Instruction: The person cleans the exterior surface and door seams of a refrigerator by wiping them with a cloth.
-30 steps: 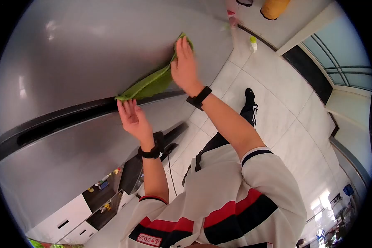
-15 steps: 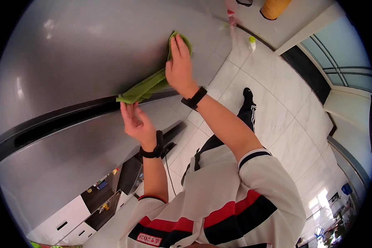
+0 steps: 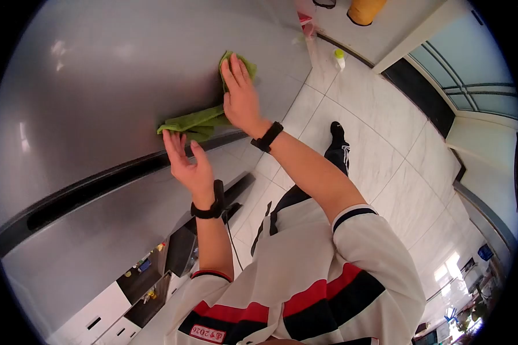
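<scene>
A green cloth (image 3: 193, 121) lies bunched against the upper door of a silver-grey fridge (image 3: 115, 75). My right hand (image 3: 242, 98) presses flat on the far end of the cloth, fingers stretched out together; its thumb is hard to make out. Under the cloth's near corner, my left hand (image 3: 189, 169) touches the edge with its fingertips, its fingers extended and the thumb apart. Just below the cloth runs the dark handle groove (image 3: 98, 183) between the two doors. Each wrist wears a black band.
Pale marble-like floor tiles (image 3: 380, 144) spread to the right of the fridge. A bottle with a yellow-green cap (image 3: 339, 59) stands by the wall, near a yellow cylindrical object (image 3: 365, 10). A glazed door (image 3: 472, 75) is at upper right; open shelves (image 3: 144, 270) sit at lower left.
Both hands and the cloth have shifted slightly left in view. The cloth now lies higher above the handle groove, and my left hand has moved up with it.
</scene>
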`<state>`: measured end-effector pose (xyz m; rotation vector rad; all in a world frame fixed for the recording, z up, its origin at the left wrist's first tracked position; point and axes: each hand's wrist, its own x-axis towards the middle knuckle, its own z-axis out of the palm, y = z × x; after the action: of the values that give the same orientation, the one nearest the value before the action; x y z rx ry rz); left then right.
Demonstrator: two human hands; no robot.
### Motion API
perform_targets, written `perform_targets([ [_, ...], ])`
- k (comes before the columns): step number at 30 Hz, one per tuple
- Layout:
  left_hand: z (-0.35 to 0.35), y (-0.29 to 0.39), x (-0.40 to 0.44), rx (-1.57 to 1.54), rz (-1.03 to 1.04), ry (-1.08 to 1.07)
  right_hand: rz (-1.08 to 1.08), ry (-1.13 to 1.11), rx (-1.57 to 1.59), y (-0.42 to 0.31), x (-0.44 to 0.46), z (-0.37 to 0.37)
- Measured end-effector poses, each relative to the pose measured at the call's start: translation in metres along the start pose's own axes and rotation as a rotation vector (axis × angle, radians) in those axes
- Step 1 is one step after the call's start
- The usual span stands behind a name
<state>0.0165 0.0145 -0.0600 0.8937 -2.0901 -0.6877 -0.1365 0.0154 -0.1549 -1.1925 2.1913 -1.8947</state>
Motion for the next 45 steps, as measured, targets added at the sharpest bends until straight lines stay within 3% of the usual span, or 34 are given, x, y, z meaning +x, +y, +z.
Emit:
perform_targets([
  [5, 0.025, 0.010, 0.010, -0.009, -0.053, -0.021, 0.173, 0.110, -0.014, 0.043, 0.041, 0.000],
  [12, 0.051, 0.012, 0.019, -0.010, -0.050, -0.040, 0.207, 0.020, -0.076, 0.086, 0.067, -0.025],
  [22, 0.051, 0.015, 0.018, -0.034, -0.044, -0.008, 0.072, -0.040, 0.018, 0.018, 0.013, -0.021],
  [26, 0.031, 0.018, 0.012, -0.105, -0.013, 0.049, -0.117, -0.044, 0.038, -0.017, -0.008, -0.008],
  [29, 0.001, 0.022, 0.010, -0.121, 0.033, 0.092, -0.114, 0.021, 0.103, -0.051, -0.011, 0.000],
  [38, -0.061, 0.028, -0.001, -0.161, 0.080, 0.198, -0.373, 0.028, 0.089, -0.113, 0.001, -0.002],
  [45, -0.066, 0.028, 0.004, -0.225, 0.086, 0.209, -0.382, 0.083, 0.037, -0.115, 0.015, 0.001],
])
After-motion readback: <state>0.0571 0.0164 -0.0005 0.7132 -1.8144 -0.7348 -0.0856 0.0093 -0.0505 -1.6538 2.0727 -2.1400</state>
